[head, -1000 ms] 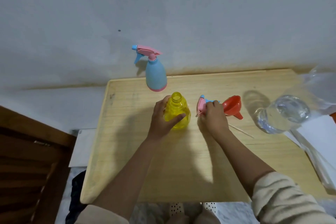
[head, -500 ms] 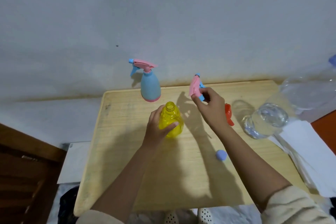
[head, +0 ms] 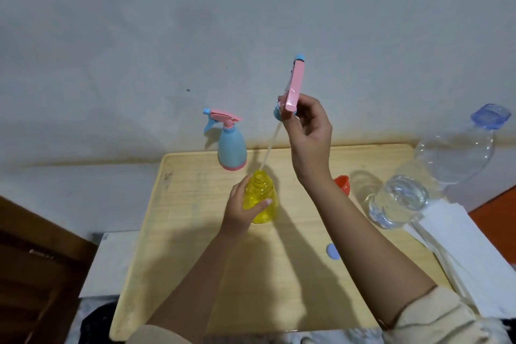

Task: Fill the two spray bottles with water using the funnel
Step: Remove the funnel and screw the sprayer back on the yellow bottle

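My left hand (head: 242, 211) grips the open yellow spray bottle (head: 261, 198), which stands upright on the wooden table (head: 178, 246). High above it, my right hand (head: 308, 131) holds the pink spray head (head: 295, 84); its thin dip tube (head: 268, 151) slants down so that its tip is at the yellow bottle's neck. A blue spray bottle (head: 231, 148) with its pink head on stands at the table's back edge. The red funnel (head: 343, 184) lies behind my right forearm, mostly hidden.
A large clear water bottle (head: 435, 173) with a blue cap leans at the table's right side. A small blue cap (head: 332, 251) lies on the table near my right forearm. White paper (head: 458, 243) covers the right edge. A dark wooden chair (head: 36, 268) stands at the left.
My right hand picked the pink spray head up from the table beside the funnel and raised it high, bringing the dip tube's tip to the yellow bottle's neck. The left hand kept its grip.
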Motion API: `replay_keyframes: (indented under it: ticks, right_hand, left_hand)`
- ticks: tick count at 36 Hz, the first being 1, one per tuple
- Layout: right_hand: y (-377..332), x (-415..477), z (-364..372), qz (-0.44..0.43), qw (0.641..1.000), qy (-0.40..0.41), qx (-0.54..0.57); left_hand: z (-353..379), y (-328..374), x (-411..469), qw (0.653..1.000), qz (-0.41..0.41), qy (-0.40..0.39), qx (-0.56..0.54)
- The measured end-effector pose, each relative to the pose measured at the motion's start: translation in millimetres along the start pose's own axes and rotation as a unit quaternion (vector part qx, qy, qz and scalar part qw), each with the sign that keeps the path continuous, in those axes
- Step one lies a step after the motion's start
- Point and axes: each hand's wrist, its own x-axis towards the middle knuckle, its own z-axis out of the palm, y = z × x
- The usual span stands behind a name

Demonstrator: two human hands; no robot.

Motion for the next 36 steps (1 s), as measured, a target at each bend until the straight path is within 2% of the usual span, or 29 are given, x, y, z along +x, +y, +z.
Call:
replay_keyframes:
  ticks: [5,10,16,23,31,36]
  right_hand:
    - [11,-7,1,0.020,0.999,-0.025,-0.007]
    - [48,-24,-6,0.089,0.993,-0.055,-0.053]
    - [88,-49,-21,0.165,0.976,-0.098,-0.101]
    - [100,-51,-26,0.153,0.972,-0.121,-0.131]
    - [98,-36,-32,0.136,0.961,-0.165,-0.173]
    - [90,-23,-31,0.146,0.969,-0.141,-0.138]
  left_hand:
    - [1,1,0,1.000,0.002,0.008,0.000]
    - [5,1,-3,0.999,0.013,0.029,0.025]
    - [14,-7,-12,0.991,0.079,0.044,0.096]
    - [23,-30,-10,0.989,0.072,0.054,0.116]
    - [8,-21,3,0.991,0.058,-0.014,0.119]
    - [-1,-4,4,0.992,0.069,-0.044,0.098]
